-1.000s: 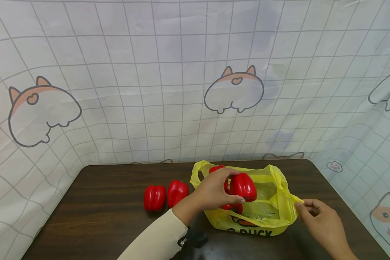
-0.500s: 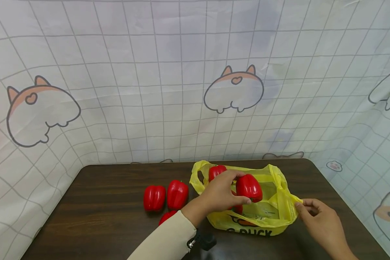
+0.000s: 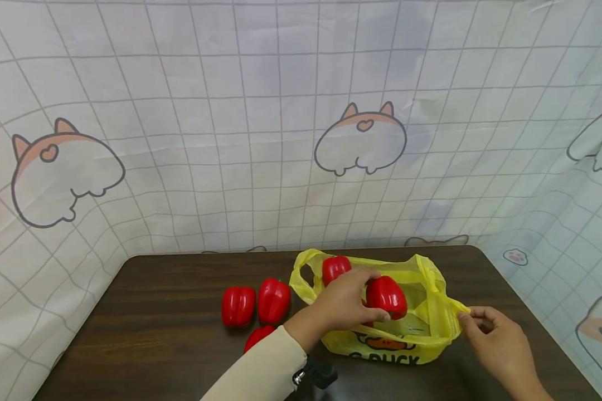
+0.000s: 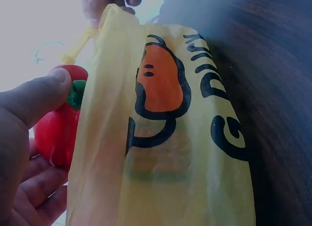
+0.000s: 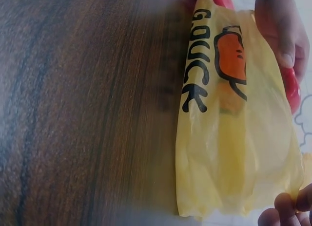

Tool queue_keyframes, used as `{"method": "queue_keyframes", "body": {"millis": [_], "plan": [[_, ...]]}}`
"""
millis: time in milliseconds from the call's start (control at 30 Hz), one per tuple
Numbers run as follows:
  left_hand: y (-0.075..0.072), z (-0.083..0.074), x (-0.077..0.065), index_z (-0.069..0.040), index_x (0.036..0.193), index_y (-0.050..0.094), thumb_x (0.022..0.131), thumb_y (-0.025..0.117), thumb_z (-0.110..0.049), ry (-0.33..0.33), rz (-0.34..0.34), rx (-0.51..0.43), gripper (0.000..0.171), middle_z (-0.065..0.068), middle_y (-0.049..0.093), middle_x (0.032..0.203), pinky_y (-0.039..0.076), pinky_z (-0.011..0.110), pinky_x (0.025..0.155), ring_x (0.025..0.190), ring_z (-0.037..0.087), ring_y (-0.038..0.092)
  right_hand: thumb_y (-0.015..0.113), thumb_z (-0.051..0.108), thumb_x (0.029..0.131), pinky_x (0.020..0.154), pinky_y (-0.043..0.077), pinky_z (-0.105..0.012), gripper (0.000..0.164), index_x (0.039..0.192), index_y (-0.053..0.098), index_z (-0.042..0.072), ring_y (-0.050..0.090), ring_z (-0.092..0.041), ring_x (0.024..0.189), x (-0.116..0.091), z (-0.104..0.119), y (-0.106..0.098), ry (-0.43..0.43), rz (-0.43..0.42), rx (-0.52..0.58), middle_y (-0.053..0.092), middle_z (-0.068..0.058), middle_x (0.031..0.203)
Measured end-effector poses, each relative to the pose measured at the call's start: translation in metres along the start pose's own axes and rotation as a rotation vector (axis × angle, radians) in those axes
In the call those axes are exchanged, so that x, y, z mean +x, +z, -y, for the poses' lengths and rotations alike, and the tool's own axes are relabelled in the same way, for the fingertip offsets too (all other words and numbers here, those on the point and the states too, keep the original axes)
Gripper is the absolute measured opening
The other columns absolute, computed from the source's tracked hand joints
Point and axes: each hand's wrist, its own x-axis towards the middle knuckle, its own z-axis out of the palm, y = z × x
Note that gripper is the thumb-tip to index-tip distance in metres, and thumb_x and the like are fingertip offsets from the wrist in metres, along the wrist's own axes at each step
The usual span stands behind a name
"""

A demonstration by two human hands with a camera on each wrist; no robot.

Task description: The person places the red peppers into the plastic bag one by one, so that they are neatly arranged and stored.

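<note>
My left hand (image 3: 338,306) grips a glossy red bell pepper (image 3: 387,297) between thumb and fingers, at the mouth of a yellow plastic bag (image 3: 336,341). In the left wrist view this bell pepper (image 4: 54,133) shows its green stem beside the bag's printed wall (image 4: 161,160). My right hand (image 3: 504,345) pinches the right handle of the bag, holding that side out. Fingers of the right hand (image 5: 287,211) also show at the bag's edge in the right wrist view. Another red bell pepper (image 3: 335,268) is inside the bag at its left end; the left hand hides part of the interior.
On the dark wooden table (image 3: 145,334), two red bell peppers stand side by side left of the bag, the nearer to it being one upright pepper (image 3: 274,301). A third pepper (image 3: 258,337) is partly covered by the left sleeve. A gridded white cloth (image 3: 261,139) hangs behind.
My left hand has moved right and slightly down with the bell pepper, lower into the bag's mouth. The pepper by the sleeve has come into view. My right hand stays on the handle.
</note>
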Motion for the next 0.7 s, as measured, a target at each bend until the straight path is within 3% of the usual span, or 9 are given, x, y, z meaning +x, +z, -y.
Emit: {"method": "queue_keyframes", "body": {"millis": [333, 533, 700], "plan": [[-0.0054, -0.0004, -0.0046, -0.013, 0.138, 0.059, 0.082, 0.085, -0.042, -0.025, 0.085, 0.146, 0.069, -0.006, 0.064, 0.129, 0.054, 0.026, 0.089, 0.113, 0.01, 0.059, 0.054, 0.051, 0.103, 0.057, 0.048, -0.032, 0.055, 0.119, 0.065, -0.001, 0.063, -0.014, 0.073, -0.0021, -0.002, 0.0005, -0.006, -0.048, 0.003, 0.076, -0.004, 0.093], [-0.0045, 0.0009, -0.0055, -0.016, 0.136, 0.061, 0.081, 0.085, -0.045, -0.037, 0.087, 0.173, 0.067, -0.009, 0.065, 0.126, 0.054, 0.026, 0.086, 0.11, 0.008, 0.059, 0.055, 0.05, 0.103, 0.057, 0.048, -0.032, 0.053, 0.117, 0.065, 0.0, 0.063, -0.014, 0.072, -0.0023, -0.0032, 0.002, -0.013, -0.056, -0.002, 0.075, -0.003, 0.092], [-0.0014, 0.0022, -0.0049, -0.018, 0.133, 0.063, 0.079, 0.085, -0.048, -0.023, 0.102, 0.254, 0.066, -0.012, 0.067, 0.119, 0.054, 0.026, 0.083, 0.103, 0.007, 0.061, 0.055, 0.049, 0.104, 0.057, 0.048, -0.032, 0.053, 0.118, 0.065, -0.001, 0.063, -0.014, 0.072, -0.0024, -0.0035, 0.0016, -0.016, -0.047, 0.001, 0.075, -0.004, 0.092]]}}
